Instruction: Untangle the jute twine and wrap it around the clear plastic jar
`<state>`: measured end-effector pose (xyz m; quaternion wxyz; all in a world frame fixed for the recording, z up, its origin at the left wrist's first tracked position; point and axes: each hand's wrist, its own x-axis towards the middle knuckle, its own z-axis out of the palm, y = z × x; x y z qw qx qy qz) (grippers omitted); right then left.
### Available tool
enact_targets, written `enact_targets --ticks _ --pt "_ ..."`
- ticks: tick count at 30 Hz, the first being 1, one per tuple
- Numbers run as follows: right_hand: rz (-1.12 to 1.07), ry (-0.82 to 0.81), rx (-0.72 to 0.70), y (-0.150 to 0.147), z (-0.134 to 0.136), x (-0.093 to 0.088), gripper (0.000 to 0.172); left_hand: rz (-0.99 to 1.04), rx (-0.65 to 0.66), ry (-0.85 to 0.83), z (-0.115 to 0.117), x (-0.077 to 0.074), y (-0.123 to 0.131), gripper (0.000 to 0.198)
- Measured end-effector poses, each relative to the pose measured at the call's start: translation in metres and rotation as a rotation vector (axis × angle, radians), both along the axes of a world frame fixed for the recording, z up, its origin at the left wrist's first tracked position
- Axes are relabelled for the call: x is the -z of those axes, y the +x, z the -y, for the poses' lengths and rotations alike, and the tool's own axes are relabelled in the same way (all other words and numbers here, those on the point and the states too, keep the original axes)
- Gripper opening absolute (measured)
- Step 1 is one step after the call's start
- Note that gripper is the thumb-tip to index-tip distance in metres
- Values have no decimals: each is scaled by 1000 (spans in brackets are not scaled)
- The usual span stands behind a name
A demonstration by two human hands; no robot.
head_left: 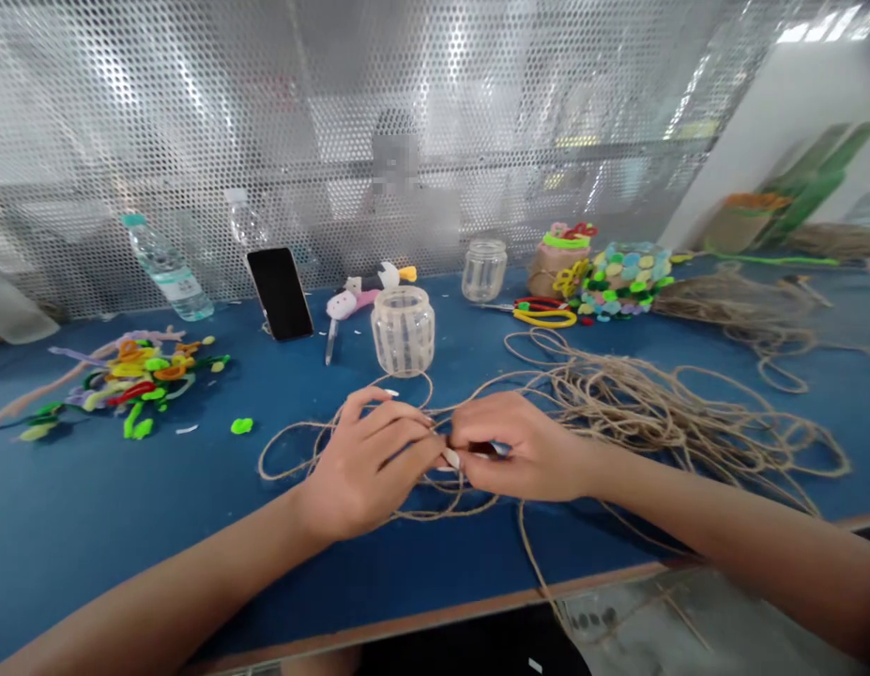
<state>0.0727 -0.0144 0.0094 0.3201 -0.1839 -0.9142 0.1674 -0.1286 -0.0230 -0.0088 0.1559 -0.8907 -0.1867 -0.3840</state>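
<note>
My left hand [374,460] and my right hand [515,446] meet over the front middle of the blue table, fingertips touching. Both pinch the thin brown twine [452,512], whose loops run under and around my fingers; the exact spot they grip is partly hidden. One strand hangs over the table's front edge. A large loose tangle of twine [638,404] lies to the right, beside my right forearm. Just beyond my hands stands a glass jar [404,333] with pale vertical strips on its side.
Colourful pipe-cleaner pieces [135,376] lie at left. Behind them are a water bottle [171,272] and a propped phone [280,293]. A second jar [484,270], scissors [547,312], a twine-wrapped jar [556,268] and a pompom-covered jar [628,280] stand toward the perforated metal panel [322,122].
</note>
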Motion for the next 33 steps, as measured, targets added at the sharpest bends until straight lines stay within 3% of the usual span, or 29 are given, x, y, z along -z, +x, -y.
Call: enact_targets --ticks 8,11,13,19,27,33 --pt "22 -225 11 8 -5 -6 20 -104 -101 235 -22 -11 -21 4" --pt "5 -176 22 4 -3 -3 22 -48 -170 155 -22 -5 -13 17" --pt "12 -98 21 1 1 -2 23 -79 -142 114 -17 -1 -8 24" --pt "115 29 58 2 3 -4 20 -135 -102 217 -17 -7 -17 27" --pt "-22 -201 66 5 0 -6 18 -62 -137 80 -15 -7 -13 26" --pt "-72 -289 80 2 3 -4 18 48 -63 -20 -2 -10 -4 18"
